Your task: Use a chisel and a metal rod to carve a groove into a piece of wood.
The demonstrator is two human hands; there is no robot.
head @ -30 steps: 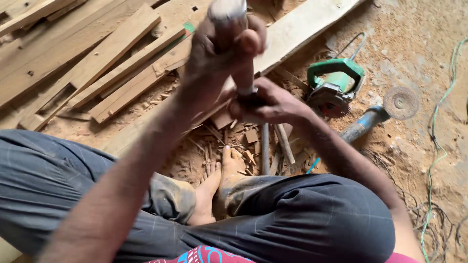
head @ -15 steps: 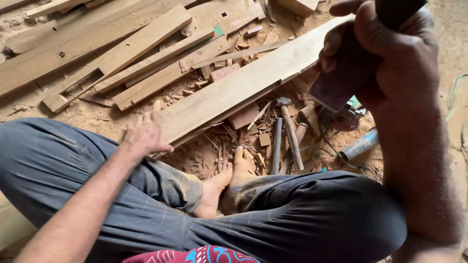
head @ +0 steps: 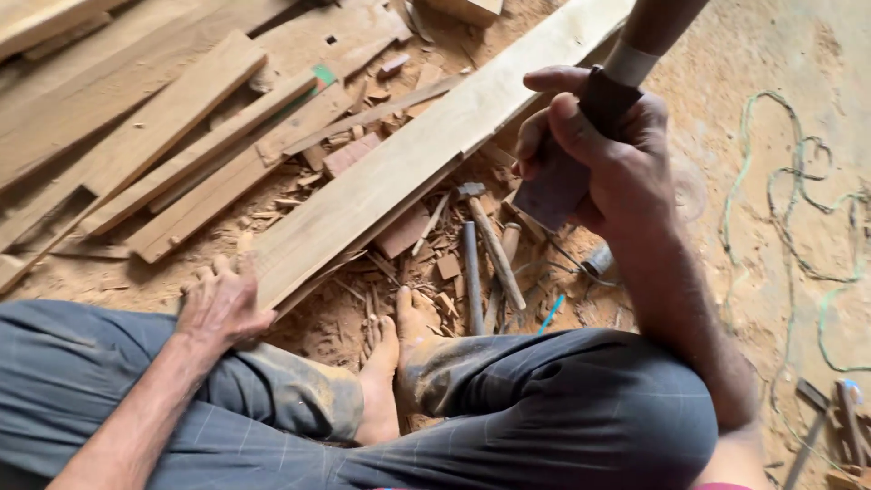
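Pale wood dominates the scene: a long plank [head: 426, 154] lies diagonally across the sawdust-covered floor [head: 762, 118], running from the near left, beside the person's knee, to the far right. No box, tray or other container is visible; loose items lie directly on the floor. Right hand [head: 603, 154]: raised above the plank's far half, arm extended upward from the near right, fingers wrapped tightly around the dark handle of a chisel [head: 581, 136]; a pale band encircles the handle above the fist, and the flat grey blade projects down and to the left below the hand. Left hand [head: 222, 304]: lowered, palm down, fingers spread apart and holding nothing, resting at the near end of the plank where it meets the left knee. The person sits cross-legged in grey checked trousers, bare feet [head: 399, 363] tucked together between the knees. Just beyond the feet, a hammer [head: 490, 245] with a wooden handle lies among wood chips and offcuts [head: 399, 231], beside a dark metal rod [head: 472, 277]. Stacked boards [head: 172, 118] occupy the far left. A green cord [head: 789, 191] loops over the floor at the right.
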